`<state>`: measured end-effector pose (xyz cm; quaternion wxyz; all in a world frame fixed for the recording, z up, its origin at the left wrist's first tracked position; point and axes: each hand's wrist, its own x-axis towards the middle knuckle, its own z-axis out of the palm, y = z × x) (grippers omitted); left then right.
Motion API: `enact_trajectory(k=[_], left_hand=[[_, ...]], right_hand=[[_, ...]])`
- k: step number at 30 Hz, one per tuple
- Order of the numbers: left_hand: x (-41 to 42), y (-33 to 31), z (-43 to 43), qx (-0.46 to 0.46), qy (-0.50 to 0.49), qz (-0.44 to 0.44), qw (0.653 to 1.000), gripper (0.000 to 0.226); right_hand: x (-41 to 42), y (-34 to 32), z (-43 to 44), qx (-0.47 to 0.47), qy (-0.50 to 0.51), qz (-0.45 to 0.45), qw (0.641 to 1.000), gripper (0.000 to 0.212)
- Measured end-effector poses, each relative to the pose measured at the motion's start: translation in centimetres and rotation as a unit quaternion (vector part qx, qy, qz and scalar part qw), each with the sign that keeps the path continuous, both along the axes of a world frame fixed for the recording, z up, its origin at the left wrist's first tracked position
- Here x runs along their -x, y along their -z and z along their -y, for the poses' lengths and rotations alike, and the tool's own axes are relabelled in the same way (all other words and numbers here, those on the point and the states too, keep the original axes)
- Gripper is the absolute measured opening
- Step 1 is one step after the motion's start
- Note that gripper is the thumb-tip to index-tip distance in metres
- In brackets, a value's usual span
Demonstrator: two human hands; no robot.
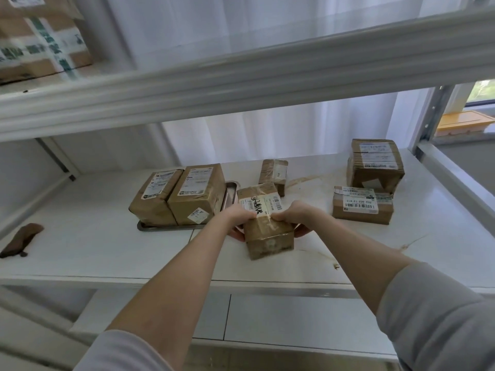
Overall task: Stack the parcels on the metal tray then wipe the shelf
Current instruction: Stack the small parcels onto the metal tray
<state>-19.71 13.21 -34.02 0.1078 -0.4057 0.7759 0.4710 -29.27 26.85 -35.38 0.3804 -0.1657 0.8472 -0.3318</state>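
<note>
While both hands clamp it, held parcel [267, 223]: a brown, tape-wrapped cardboard box with a white label scrawled in black. It lies at 3 o'clock of the tray, and I cannot tell if its base is resting on the shelf or lifted.
Left hand [239, 219]: grips the box's 9 o'clock side, fingers curled over the top edge.
Right hand [292, 216]: grips the 3 o'clock side likewise, a two-sided hold that suits a handleless block.
Metal tray [166, 227]: shallow, silver and rectangular, with a bare rim showing at its 3 o'clock end.
Tray parcels [199, 194]: two tall brown paper-wrapped blocks, side by side and touching. They fill most of the floor, so the next parcel probably goes on top.
Loose parcels: a small taped one [273, 172] at 12 o'clock of the held box, a flat barcoded one [363, 207] at 3 o'clock, and a cube-shaped one [375, 164] just behind it.
White shelf [93, 250]: brownish streaks [305, 180] show at 1 o'clock, likely the reason for wiping.
Brown cloth [21, 239]: crumpled far out at 9 o'clock, well apart, presumably waiting for the wipe.
</note>
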Motion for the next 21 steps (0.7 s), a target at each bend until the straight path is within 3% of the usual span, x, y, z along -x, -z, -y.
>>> enact_trajectory(k=[5,10,14,18,21], left_hand=[[-0.7,-0.5,0.4,0.019,-0.002,0.008,1.000,0.037],[-1.3,-1.5,1.0,0.030,0.001,-0.030,0.999,0.032],[-1.3,-2.9,1.2,0.025,-0.021,-0.084,0.996,0.028],[-1.2,-4.1,0.8,0.004,-0.035,-0.159,0.987,0.039],[-1.4,-5.2,0.0,-0.026,-0.026,-0.181,0.983,0.058]], right_hand=[[-0.6,0.4,0.4,0.015,-0.001,0.019,1.000,0.045],[-0.4,-0.8,-0.4,0.042,0.002,0.055,0.998,0.022],[0.1,-2.1,-0.7,0.089,0.026,0.052,0.994,0.021],[0.9,-3.4,-0.8,0.133,0.069,0.015,0.989,0.030],[1.0,-4.2,-0.9,0.131,0.074,-0.026,0.988,0.025]])
